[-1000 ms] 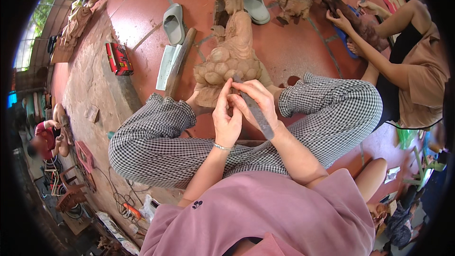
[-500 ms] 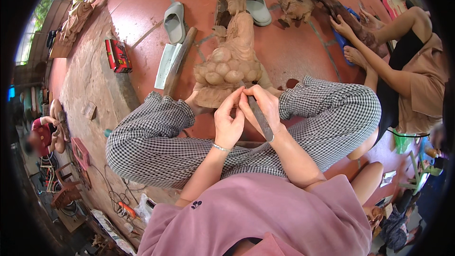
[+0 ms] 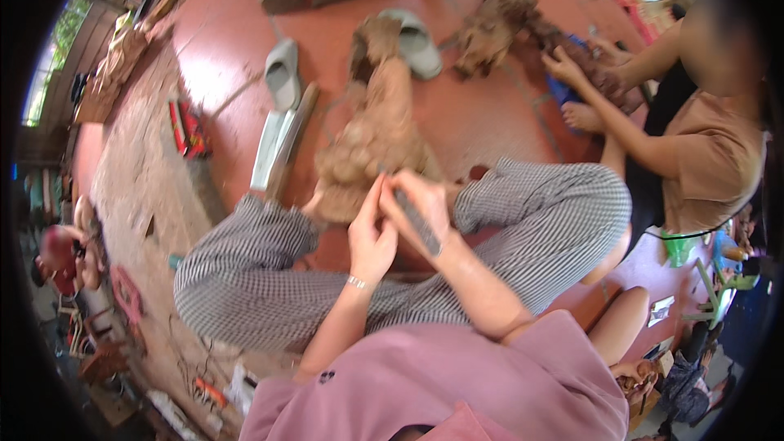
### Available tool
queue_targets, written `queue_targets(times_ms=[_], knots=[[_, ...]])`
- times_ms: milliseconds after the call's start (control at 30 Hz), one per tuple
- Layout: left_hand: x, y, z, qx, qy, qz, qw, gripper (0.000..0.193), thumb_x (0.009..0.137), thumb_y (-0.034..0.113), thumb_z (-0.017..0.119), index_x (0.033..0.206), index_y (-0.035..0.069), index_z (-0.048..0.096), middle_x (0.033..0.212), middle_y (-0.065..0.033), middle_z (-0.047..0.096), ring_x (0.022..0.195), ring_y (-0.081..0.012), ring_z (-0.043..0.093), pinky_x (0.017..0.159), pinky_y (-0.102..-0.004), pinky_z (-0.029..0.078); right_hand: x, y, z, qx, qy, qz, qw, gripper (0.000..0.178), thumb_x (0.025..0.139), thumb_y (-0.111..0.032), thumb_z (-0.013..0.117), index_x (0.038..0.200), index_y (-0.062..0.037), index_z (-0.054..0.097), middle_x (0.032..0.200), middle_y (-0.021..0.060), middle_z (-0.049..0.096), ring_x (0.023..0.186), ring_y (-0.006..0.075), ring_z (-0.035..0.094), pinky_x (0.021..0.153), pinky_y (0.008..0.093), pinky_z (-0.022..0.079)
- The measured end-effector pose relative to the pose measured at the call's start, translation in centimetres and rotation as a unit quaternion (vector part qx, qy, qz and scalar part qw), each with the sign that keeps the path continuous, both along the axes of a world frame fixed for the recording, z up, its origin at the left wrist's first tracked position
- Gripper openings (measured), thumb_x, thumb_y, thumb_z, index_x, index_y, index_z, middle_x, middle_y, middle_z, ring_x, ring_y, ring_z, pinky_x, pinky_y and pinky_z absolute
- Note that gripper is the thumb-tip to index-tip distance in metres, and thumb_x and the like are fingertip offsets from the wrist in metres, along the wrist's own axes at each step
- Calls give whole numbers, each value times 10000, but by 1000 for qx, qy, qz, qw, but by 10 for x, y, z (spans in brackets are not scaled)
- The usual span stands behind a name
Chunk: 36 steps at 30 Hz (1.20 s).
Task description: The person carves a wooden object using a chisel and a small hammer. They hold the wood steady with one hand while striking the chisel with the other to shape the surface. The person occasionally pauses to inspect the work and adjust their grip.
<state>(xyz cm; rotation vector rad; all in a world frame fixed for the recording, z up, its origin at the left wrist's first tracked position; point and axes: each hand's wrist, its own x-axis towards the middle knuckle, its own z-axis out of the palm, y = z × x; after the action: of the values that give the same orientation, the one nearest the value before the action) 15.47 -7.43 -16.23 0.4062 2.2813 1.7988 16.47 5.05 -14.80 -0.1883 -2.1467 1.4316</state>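
Note:
A carved wooden statue [image 3: 390,98] of a seated figure stands upright on the floor between my legs, its base [image 3: 359,155] ringed with rounded petals. My right hand [image 3: 420,206] is closed around a flat, dark metal chisel [image 3: 420,224], whose shank runs back along the palm toward the wrist. The narrow tip points at the petals, close to or touching them; blur hides which. Fingers of my left hand [image 3: 373,237] are pressed together on the chisel near its tip, beside the right fingers.
Left of the statue lie a wooden bar [image 3: 296,139], a pale flat strip [image 3: 269,151], a grey slipper [image 3: 282,73] and a red box [image 3: 189,129]. Another slipper [image 3: 420,47] is behind it. At right, a co-worker [image 3: 678,131] holds a dark wood piece [image 3: 563,41].
The whole view has shifted, so the statue and hands sit lower and more left, with blur. A person's dark patterned clothing and shoe now show at the top. Both hands keep their hold.

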Motion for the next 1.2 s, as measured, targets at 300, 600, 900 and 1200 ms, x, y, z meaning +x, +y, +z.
queue_targets(times_ms=[300, 600, 900, 1200], knots=[[2, 10, 13, 36, -44, -7, 998, 552, 929, -67, 543, 1475, 3, 499, 1242, -173, 696, 1122, -165, 660, 939, -286, 519, 1, 8, 0, -37, -15, 20, 999, 114, 890, -82, 735, 941, -9, 664, 764, 147, 651, 666, 233, 682, 591, 329, 516], [4, 3, 6, 5, 1, 15, 1000, 615, 880, -36, 602, 1480, 68, 517, 927, -111, 688, 797, -123, 646, 748, -272, 537, -1, -2, 12, -29, -23, -4, 999, 98, 873, -76, 743, 890, -17, 666, 742, 150, 673, 648, 277, 709, 574, 353, 546], [4, 6, 17, -29, -14, -5, 999, 652, 853, -21, 603, 1486, 98, 503, 1058, -167, 726, 909, -218, 729, 794, -318, 565, -6, 2, 7, -45, -37, 2, 998, 97, 882, -81, 746, 893, 4, 701, 696, 138, 702, 608, 175, 707, 549, 297, 530], [4, 7, 13, -62, -8, 3, 998, 644, 847, 4, 596, 1476, 121, 516, 985, -145, 722, 841, -217, 724, 742, -326, 556, -4, -1, 18, -36, -30, -26, 999, 93, 865, -83, 742, 858, -4, 696, 692, 140, 696, 605, 177, 703, 560, 309, 532]])
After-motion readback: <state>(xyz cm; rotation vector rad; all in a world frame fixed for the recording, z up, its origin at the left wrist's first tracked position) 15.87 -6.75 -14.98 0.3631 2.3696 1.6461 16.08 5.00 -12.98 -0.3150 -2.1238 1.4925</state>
